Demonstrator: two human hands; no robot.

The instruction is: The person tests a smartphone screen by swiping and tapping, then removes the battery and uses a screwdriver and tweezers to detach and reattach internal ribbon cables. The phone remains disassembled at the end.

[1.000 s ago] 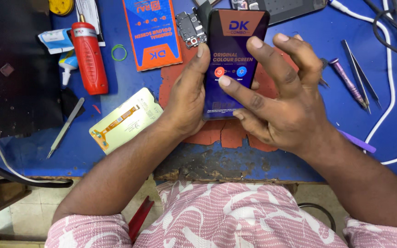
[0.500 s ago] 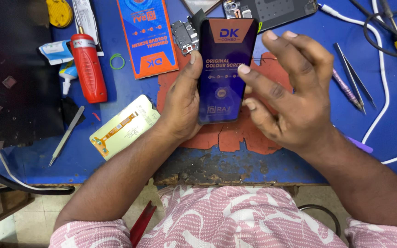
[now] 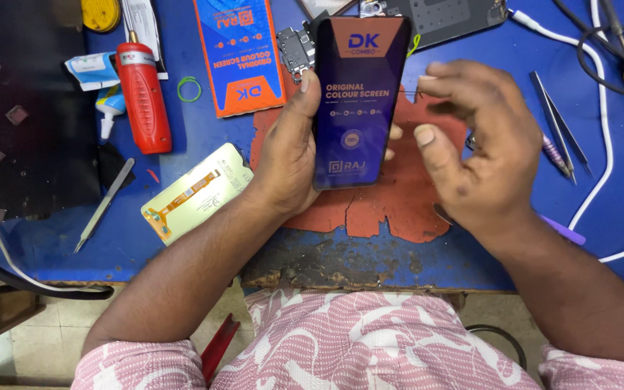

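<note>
From the head camera, the left hand [image 3: 287,162] is gripping a dark phone screen [image 3: 359,101] by its edges, holding it upright above the orange mat [image 3: 391,206] on the blue table [image 3: 204,238]; the right hand [image 3: 482,144] is hovering just beside the screen with fingers loosely curled, holding nothing; a red bottle [image 3: 142,97] is lying well to the left; tweezers [image 3: 557,123] are lying to the right, near a white cable [image 3: 601,166].

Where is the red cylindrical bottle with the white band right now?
In the head view, the red cylindrical bottle lies on the blue bench top at upper left, beyond the left hand, between the black mat and the green rubber ring.
</note>
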